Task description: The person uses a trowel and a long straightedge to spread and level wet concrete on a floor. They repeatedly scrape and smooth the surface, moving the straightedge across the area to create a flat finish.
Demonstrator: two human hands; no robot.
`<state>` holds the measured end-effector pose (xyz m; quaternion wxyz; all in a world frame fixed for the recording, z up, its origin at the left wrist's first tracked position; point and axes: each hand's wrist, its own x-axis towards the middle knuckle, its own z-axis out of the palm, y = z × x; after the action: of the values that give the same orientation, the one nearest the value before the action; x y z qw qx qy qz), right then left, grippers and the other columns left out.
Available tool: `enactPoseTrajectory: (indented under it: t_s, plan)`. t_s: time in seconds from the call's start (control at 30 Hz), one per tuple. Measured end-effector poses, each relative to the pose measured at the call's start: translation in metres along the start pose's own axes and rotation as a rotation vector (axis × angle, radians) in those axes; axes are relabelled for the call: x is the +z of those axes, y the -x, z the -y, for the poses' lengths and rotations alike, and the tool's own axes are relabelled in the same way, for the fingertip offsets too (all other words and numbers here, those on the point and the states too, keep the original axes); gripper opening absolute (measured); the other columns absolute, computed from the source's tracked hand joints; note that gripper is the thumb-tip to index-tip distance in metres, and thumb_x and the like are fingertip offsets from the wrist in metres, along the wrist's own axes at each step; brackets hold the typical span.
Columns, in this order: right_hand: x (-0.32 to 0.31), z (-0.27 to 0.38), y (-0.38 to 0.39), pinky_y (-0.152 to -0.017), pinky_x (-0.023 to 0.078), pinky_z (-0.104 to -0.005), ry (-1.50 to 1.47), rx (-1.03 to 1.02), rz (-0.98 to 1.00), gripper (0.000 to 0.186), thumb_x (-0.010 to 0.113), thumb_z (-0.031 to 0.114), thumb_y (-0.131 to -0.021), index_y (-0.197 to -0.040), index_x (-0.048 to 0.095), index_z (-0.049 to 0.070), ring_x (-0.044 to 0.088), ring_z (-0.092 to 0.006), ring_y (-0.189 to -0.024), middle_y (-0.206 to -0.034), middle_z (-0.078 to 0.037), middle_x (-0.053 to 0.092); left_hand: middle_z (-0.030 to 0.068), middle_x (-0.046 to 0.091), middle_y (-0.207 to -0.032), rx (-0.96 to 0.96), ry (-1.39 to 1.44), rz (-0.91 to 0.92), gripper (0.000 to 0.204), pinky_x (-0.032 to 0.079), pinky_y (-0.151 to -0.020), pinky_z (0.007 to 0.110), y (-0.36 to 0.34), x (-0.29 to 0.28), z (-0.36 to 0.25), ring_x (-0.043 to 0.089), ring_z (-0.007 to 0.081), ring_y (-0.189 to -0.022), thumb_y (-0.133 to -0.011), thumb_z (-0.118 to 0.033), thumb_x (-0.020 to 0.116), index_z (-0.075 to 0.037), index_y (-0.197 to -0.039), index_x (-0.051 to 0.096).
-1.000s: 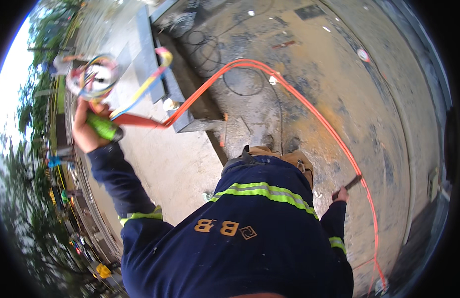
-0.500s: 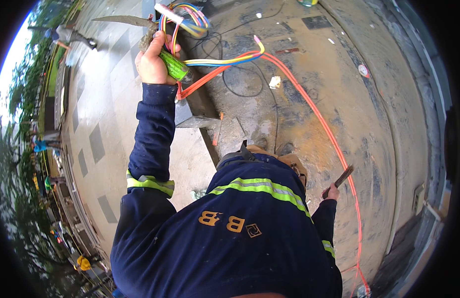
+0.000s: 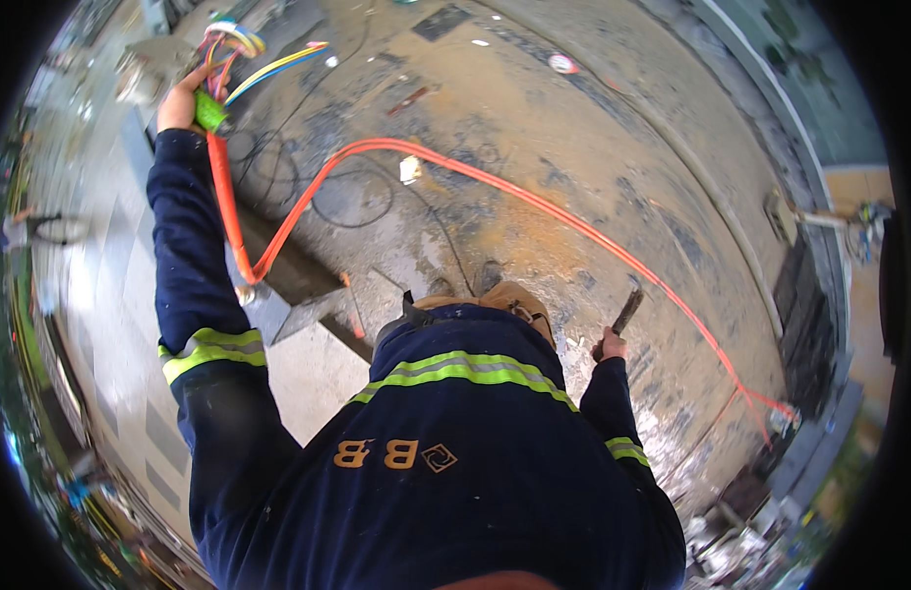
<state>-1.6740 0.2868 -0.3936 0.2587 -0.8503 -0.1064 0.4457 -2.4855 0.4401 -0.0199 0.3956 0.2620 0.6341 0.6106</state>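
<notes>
Swinging farther overhead, the left hand (image 3: 180, 101) grips the orange sheathed cable (image 3: 534, 197) below its splayed coloured wires (image 3: 249, 54), while the right hand (image 3: 610, 345) clutches perhaps a dark chisel (image 3: 627, 311).

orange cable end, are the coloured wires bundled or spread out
Spread out: the coloured wires fan apart beyond the green wrap in the left hand.
</notes>
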Motion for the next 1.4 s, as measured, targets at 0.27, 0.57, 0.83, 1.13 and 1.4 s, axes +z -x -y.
enactPoseTrajectory:
  t_s: [0.27, 0.57, 0.83, 1.13, 1.4]
  plan:
    - [-0.035, -0.045, 0.097, -0.033, 0.038, -0.0336, 0.010, 0.089, -0.107, 0.025, 0.059, 0.020, -0.076, -0.064, 0.049, 0.002, 0.045, -0.0197, -0.035, -0.050, -0.005, 0.043, 0.0151, 0.062, -0.102, 0.269, -0.013, -0.231, 0.033, 0.047, -0.083, 0.035, -0.024, -0.011, -0.023, 0.060, 0.0235, -0.097, -0.086, -0.022, 0.056, 0.005, -0.106, 0.056]
    - [-0.080, -0.080, 0.045, -0.040, 0.046, -0.0378, 0.128, 0.152, -0.197, 0.030, 0.060, 0.027, -0.075, -0.065, 0.057, -0.001, 0.057, -0.0252, -0.044, -0.052, -0.011, 0.053, 0.0180, 0.058, -0.112, 0.417, 0.105, 0.082, 0.034, 0.041, -0.094, 0.040, 0.104, 0.119, -0.035, 0.055, 0.0299, -0.107, -0.093, -0.021, 0.047, 0.005, -0.113, 0.052]
    - [-0.044, 0.011, -0.031, -0.040, 0.044, -0.0344, 0.079, -0.042, -0.083, 0.028, 0.066, 0.025, -0.073, -0.077, 0.058, -0.001, 0.055, -0.0217, -0.043, -0.058, -0.012, 0.057, 0.0038, 0.063, -0.070, -0.018, -0.265, 0.073, 0.019, 0.044, -0.050, 0.026, 0.152, 0.245, 0.159, 0.057, 0.0113, -0.057, -0.085, -0.022, 0.061, -0.003, -0.085, 0.065]
    - [-0.159, 0.054, -0.173, -0.033, 0.036, -0.0317, -0.054, 0.068, 0.096, 0.026, 0.062, 0.026, -0.080, -0.076, 0.050, 0.005, 0.044, -0.0172, -0.037, -0.055, -0.004, 0.045, 0.0047, 0.057, -0.066, -0.901, -0.654, -0.197, 0.021, 0.046, -0.045, 0.030, 0.285, 0.198, 0.433, 0.054, 0.0177, -0.050, -0.078, -0.020, 0.067, -0.005, -0.090, 0.059]
    - [-0.199, 0.068, -0.230, -0.033, 0.037, -0.0325, -0.144, 0.203, 0.057, 0.024, 0.061, 0.024, -0.080, -0.075, 0.047, 0.006, 0.042, -0.0178, -0.038, -0.054, -0.004, 0.042, 0.0074, 0.062, -0.062, -0.994, -1.269, 0.168, 0.033, 0.048, -0.055, 0.031, 0.314, 0.281, 0.355, 0.060, 0.0185, -0.055, -0.073, -0.032, 0.066, 0.000, -0.070, 0.064]
